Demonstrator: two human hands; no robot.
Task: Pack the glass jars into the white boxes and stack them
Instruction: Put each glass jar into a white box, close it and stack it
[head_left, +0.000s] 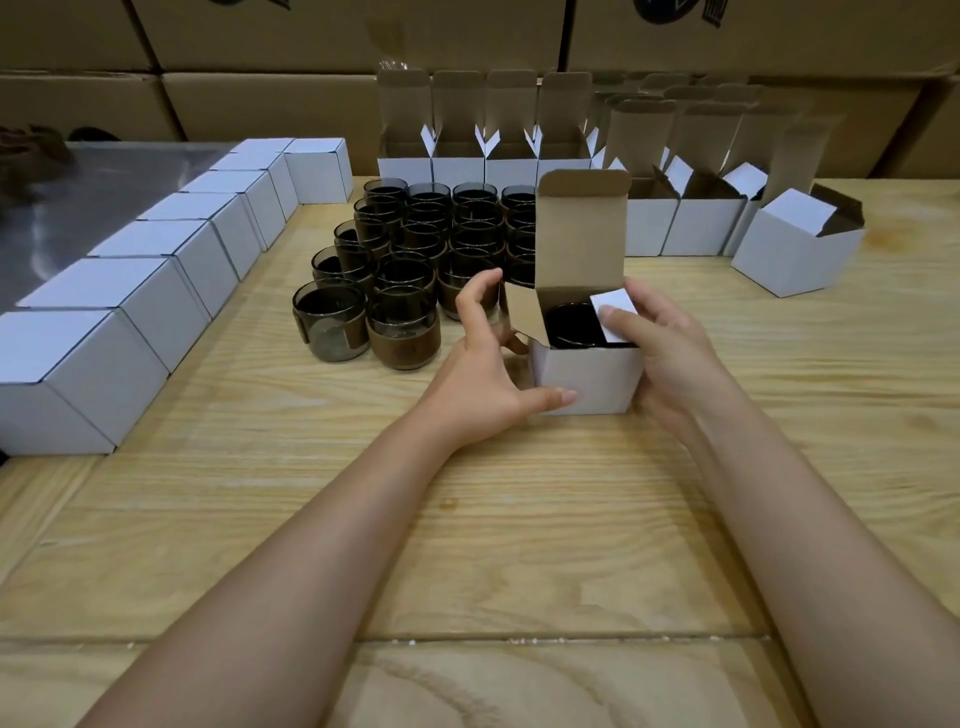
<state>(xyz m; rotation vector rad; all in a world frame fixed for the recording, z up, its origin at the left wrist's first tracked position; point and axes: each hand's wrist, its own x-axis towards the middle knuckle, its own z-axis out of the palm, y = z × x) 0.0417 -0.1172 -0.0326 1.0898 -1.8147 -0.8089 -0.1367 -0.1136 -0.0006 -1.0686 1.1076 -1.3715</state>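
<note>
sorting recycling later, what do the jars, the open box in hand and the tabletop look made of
Jars: dark smoky glass, glossy and see-through, with a brown band, maybe leather or cork. Open box: thin cardboard, matte white outside, raw brown inside the flaps. Tabletop: pale wood, likely plywood, with visible grain.

Two bare forearms reach in, the left forearm and the right forearm, both slim and smooth. The left hand and right hand are bare too, with short, plain fingernails.

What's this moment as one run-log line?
white box: lid open, glass jar inside | left hand: holds box | right hand: thumb on side flap
</note>
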